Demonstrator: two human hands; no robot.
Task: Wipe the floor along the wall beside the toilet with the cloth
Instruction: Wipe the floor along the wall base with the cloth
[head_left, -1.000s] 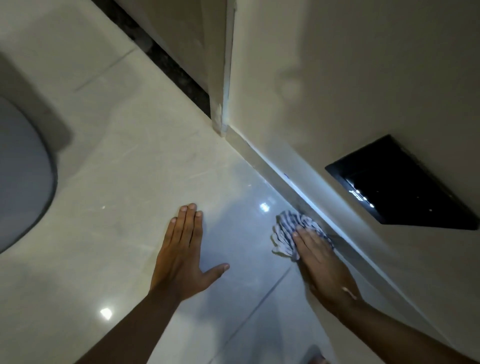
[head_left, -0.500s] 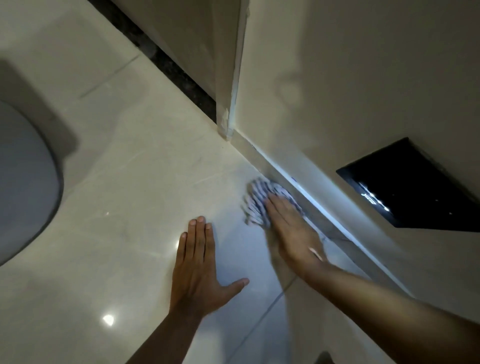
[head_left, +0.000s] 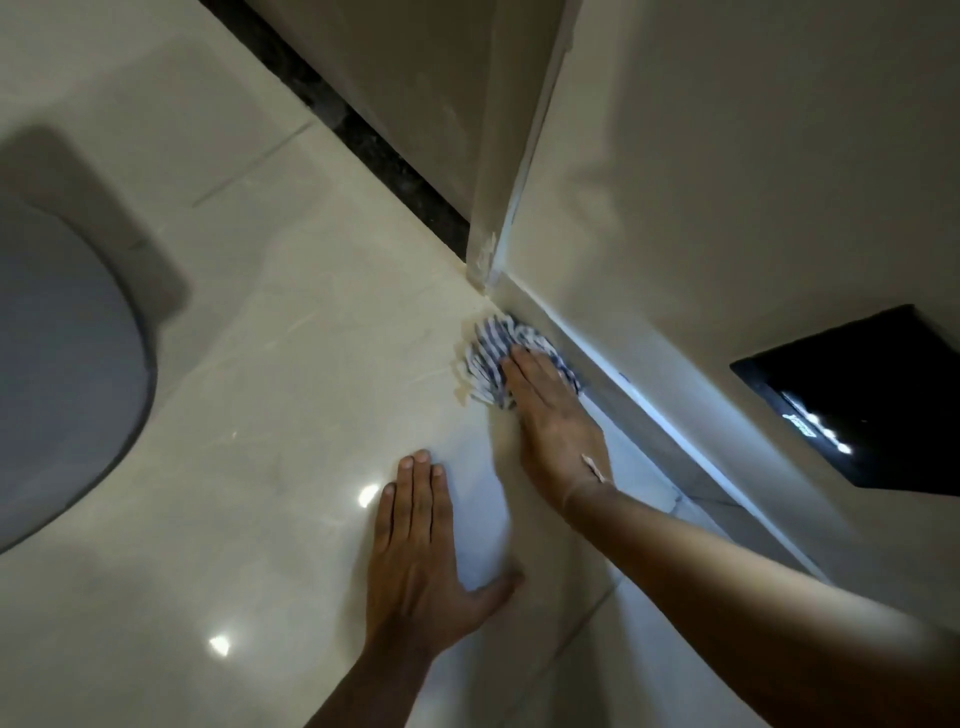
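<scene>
A crumpled blue-and-white striped cloth (head_left: 491, 353) lies on the glossy cream floor tile (head_left: 291, 395), right against the baseboard (head_left: 618, 384) of the wall, close to the door-frame corner. My right hand (head_left: 553, 421) presses flat on the cloth, its fingers covering the cloth's near side. Flat on the tile nearer to me rests my left hand (head_left: 421, 556), fingers together, thumb spread, holding nothing. The grey toilet lid (head_left: 57, 364) shows at the left edge.
A door frame post (head_left: 511, 166) meets the floor just beyond the cloth, with a dark threshold strip (head_left: 353, 124) running away to the upper left. A black panel (head_left: 857, 395) is set in the wall at right.
My right hand has slid the cloth forward along the baseboard, from near the black panel up to the door-frame corner. My left hand has stayed planted on the tile.
</scene>
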